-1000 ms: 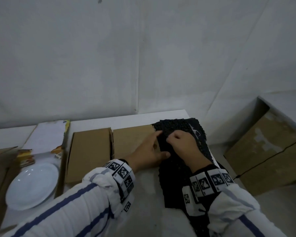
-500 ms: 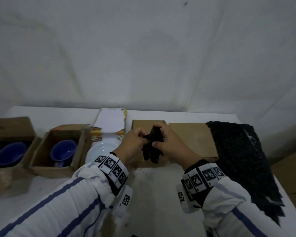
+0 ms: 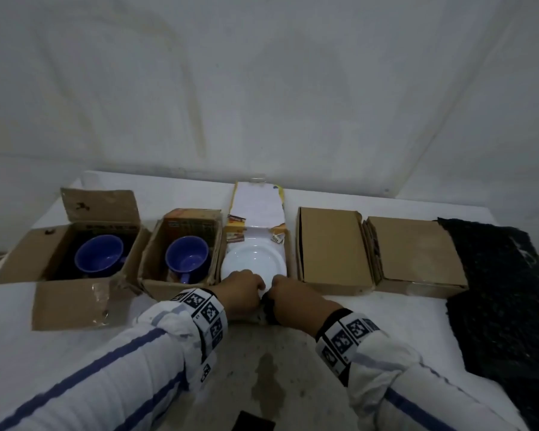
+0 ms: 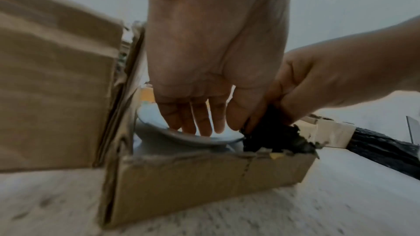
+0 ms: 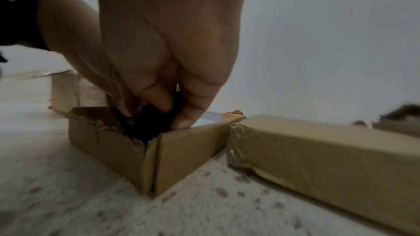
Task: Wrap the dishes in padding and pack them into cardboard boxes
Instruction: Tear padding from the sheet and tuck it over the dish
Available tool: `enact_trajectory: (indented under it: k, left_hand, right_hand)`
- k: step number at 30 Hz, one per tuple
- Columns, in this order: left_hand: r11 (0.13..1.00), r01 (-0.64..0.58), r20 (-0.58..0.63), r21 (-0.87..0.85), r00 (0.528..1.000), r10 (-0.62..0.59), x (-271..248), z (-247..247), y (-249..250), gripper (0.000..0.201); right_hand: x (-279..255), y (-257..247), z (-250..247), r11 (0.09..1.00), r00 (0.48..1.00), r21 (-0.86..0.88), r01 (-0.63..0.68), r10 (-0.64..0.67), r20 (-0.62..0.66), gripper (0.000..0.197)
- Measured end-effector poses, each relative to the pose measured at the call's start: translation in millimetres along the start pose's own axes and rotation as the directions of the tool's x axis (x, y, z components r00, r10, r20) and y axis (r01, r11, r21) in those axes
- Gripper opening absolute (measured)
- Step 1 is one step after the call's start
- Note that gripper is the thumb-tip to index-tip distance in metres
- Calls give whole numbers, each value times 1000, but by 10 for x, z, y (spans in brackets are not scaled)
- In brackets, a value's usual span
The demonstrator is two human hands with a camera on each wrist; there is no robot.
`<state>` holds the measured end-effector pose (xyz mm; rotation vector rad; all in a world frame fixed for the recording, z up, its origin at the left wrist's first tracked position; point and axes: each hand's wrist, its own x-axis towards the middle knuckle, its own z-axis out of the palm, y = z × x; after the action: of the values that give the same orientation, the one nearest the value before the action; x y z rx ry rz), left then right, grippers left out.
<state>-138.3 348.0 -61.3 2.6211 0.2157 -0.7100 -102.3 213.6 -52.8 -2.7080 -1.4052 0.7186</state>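
right fingers (image 5: 156, 96) pinch black padding (image 4: 270, 137) | left fingers (image 4: 200, 121) straight on plate (image 3: 254, 259) | closed boxes (image 3: 333, 247) beside

White plate (image 3: 253, 260) flat in open cardboard box (image 4: 204, 182), black padding (image 4: 272, 137) at near corner

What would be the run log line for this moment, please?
step: padding plate's box | left hand: fingers touching white plate | right hand: pinching black padding piece at box front corner | box open
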Motion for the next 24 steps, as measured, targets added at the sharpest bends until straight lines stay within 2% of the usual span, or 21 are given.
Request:
enact_trajectory:
  k: [3,8,11,15,19,21,24]
  left_hand:
    - [992,-46,11,116,999,45,5,46,4,35]
    - [996,-33,47,85,998,29,11,47,-21,28]
    - [1000,-8,13,13,1000,7,25,59,-11,28]
    - [994,-2,-40,111,999,6,21,101,38,30]
    - [969,19,-78,246,997,0,-4,75,177,40]
    - [983,16,-102,182,995,2,15,-45,318,39]
    - [996,-85,-176,-24,981,80,106,-204,660,5]
  right_hand:
    - [47,-50,94,989,1000,-146,12,-10,15,30]
    - [-17,1,92,990,995,-140,32,-45,-93,29]
    - [-98,41,56,969,996,-245,35,-55,-74,27]
    - [-137,97,89,959,994,-282,30,-59,-96,35]
    - [-180,233,32,988,990,-148,-44,23,-142,30]
    - [-255,342,-52,995,975,-44,-94,83,-205,29]
    - [-444,575,-157,975,914,155,-159,205,-350,36]
